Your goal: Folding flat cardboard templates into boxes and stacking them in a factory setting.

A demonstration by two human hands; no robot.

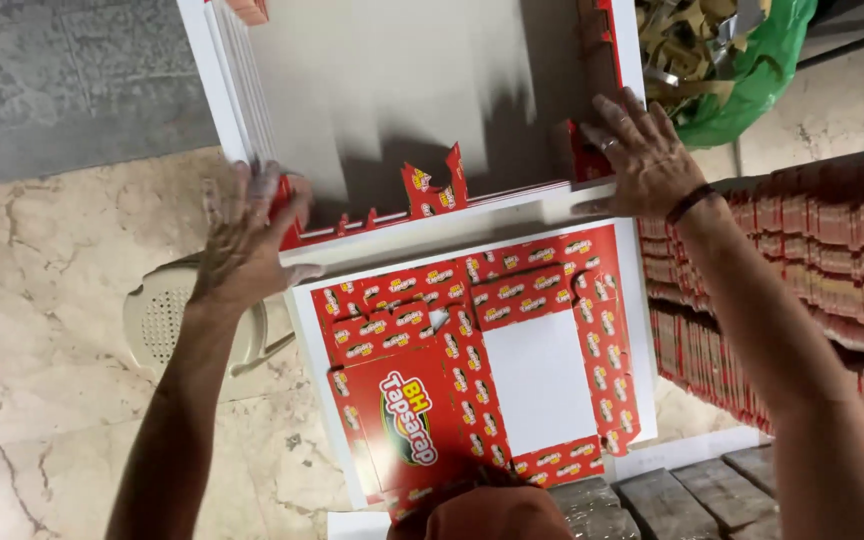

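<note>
From the head camera, the left hand (247, 235) lies with spread fingers gripping the left end of a raised sheet of die-cut carton blanks (402, 90), its grey back facing up, while the right hand (642, 155) presses flat with open fingers on that sheet's lower right corner. Beneath lies a printed red sheet (472, 360) atop the stack (302, 330), over a cream plastic stool (157, 320); folded red cartons (832, 250) are piled along the right.

**A carton-making workroom**

Printed red die-cut carton sheets (472, 350) lie in a stack; flat folded red cartons (812, 260) stand packed in long rows at right. A green sack of paper offcuts (742, 70) sits on the marble floor (42, 330).
</note>
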